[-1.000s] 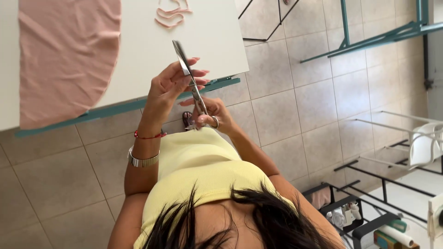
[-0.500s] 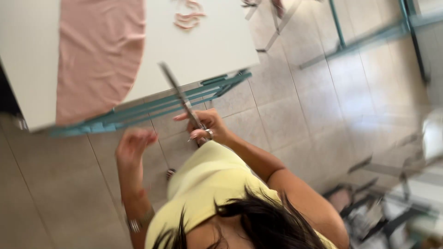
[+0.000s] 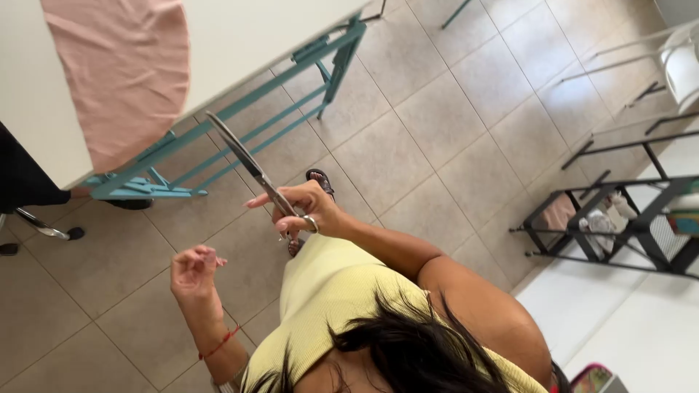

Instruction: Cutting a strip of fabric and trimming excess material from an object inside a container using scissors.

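My right hand grips the handles of long metal scissors, whose closed blades point up and left toward the table edge. My left hand, with a red thread bracelet on the wrist, hangs lower left with its fingers loosely curled and holds nothing. It is apart from the scissors. A pink piece of fabric lies on the white table and drapes over its near edge. My yellow top and dark hair fill the bottom of the view, and a sandalled foot shows on the tiled floor.
The table stands on a teal metal frame. At the left edge are another person's dark-clothed leg and a chair base. A black wire rack holding small items, a white chair and a white surface are on the right.
My left hand has let go of the scissor blades and dropped down to the left. The view has swung away from the table toward the floor, and my right hand still holds the scissors.
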